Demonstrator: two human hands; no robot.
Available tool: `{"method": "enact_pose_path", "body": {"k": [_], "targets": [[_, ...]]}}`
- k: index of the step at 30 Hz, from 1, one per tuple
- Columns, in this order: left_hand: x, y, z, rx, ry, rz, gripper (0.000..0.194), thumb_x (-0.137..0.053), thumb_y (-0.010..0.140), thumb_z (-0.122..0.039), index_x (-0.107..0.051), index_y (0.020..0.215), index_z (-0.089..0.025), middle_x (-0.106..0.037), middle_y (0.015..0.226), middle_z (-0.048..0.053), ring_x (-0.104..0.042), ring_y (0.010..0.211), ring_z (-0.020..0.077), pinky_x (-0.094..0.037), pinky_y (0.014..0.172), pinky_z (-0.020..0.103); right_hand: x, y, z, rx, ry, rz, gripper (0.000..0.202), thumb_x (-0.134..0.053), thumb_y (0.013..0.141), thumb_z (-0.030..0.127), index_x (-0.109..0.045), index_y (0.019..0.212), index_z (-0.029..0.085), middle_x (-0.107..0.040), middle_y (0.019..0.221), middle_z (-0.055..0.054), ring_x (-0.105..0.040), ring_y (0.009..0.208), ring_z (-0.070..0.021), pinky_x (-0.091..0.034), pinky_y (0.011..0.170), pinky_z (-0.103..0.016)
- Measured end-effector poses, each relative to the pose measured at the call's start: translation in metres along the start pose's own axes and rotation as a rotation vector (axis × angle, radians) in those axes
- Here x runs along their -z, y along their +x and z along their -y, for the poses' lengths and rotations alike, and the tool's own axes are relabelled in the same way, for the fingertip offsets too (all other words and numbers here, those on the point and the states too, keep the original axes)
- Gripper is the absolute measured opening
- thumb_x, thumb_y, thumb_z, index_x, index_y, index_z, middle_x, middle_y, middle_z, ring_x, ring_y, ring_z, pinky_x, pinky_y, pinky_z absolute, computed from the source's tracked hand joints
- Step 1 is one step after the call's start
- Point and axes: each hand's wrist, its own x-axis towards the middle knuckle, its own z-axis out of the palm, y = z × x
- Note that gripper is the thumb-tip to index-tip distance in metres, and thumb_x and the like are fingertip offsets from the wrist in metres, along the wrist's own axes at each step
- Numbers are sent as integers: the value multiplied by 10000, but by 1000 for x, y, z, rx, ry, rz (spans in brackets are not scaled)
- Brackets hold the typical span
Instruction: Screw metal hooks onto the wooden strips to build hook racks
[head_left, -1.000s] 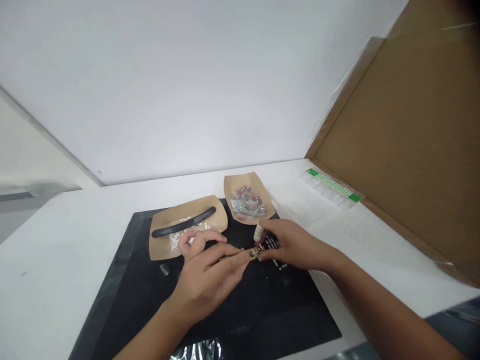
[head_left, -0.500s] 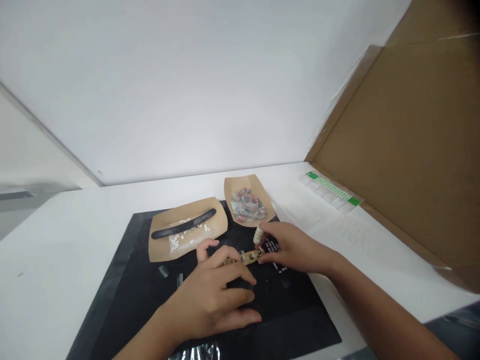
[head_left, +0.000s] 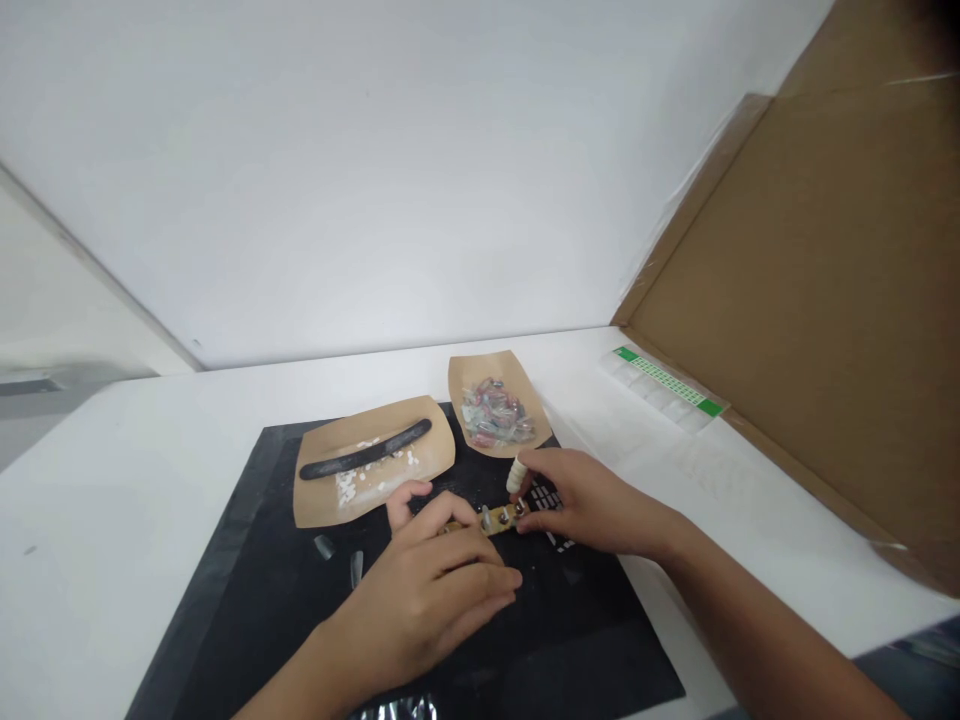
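Observation:
A narrow tan strip (head_left: 495,520) with small dark round pegs lies on the black mat, and a clear nail tip (head_left: 486,518) stands on it. My left hand (head_left: 431,575) is closed over the strip's left end, its lower fingers curled together; that end is mostly hidden. At the right end, my right hand (head_left: 585,500) pinches the strip between thumb and fingers. A ribbed cream finger cot (head_left: 516,474) covers one of its fingertips. Two loose clear nail tips, one nearer (head_left: 356,569) and one farther (head_left: 324,546), lie left of my left hand.
A brown paper tray (head_left: 315,507) holds a black nail file (head_left: 367,455) and white flakes. Behind it, another paper tray (head_left: 465,365) holds wrapped small pieces. Small pale rectangles (head_left: 545,497) lie by my right hand. A green-labelled clear case (head_left: 664,385) rests near the cardboard (head_left: 810,330).
My left hand's lower fingers have drawn together and curled in. The right hand keeps its place at the strip's right end. The view has shifted slightly.

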Motion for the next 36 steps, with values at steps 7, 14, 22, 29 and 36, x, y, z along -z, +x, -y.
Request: {"method": "enact_pose_path", "body": {"k": [7,14,22,29,36], "targets": [[9,4,-8,-68,168,-82,94,-704,1022,-180,-746,1066,-251,-786,897,-58,-567,936,212,-219,1006,491,1,0,-1,8,-14,8,296,-921,813,301,-690,981,223,-769,1014,1,-698,966,-225,-458,810,-301],[10,-3,6,-62,269,-100,110,-783,975,-305,-733,1069,-279,-737,727,-72,-626,841,183,-377,1014,447,0,-2,-4,23,-64,9,275,-886,853,349,-690,1009,236,-748,1027,-16,-677,959,-232,-469,808,-311],[33,4,-3,-60,270,-14,203,-541,1108,-226,-679,1231,-142,-767,860,4,-651,778,165,-428,1021,465,1,-2,-2,36,-81,18,252,-867,873,355,-695,1012,233,-742,1056,-24,-677,994,-238,-473,827,-319],[54,-52,-18,227,387,-96,266,-549,1062,-134,-708,1266,-198,-756,1031,51,-714,905,186,-553,885,358,6,-4,5,22,-84,31,235,-849,881,372,-709,1018,243,-752,1071,-34,-681,1009,-248,-483,838,-329],[68,-103,-20,270,492,-117,269,-520,1116,-286,-777,1039,-278,-809,891,-40,-747,754,144,-538,795,332,7,-5,2,55,-83,31,315,-839,875,459,-707,1067,246,-749,1113,-46,-687,1023,-255,-500,867,-347]]}}
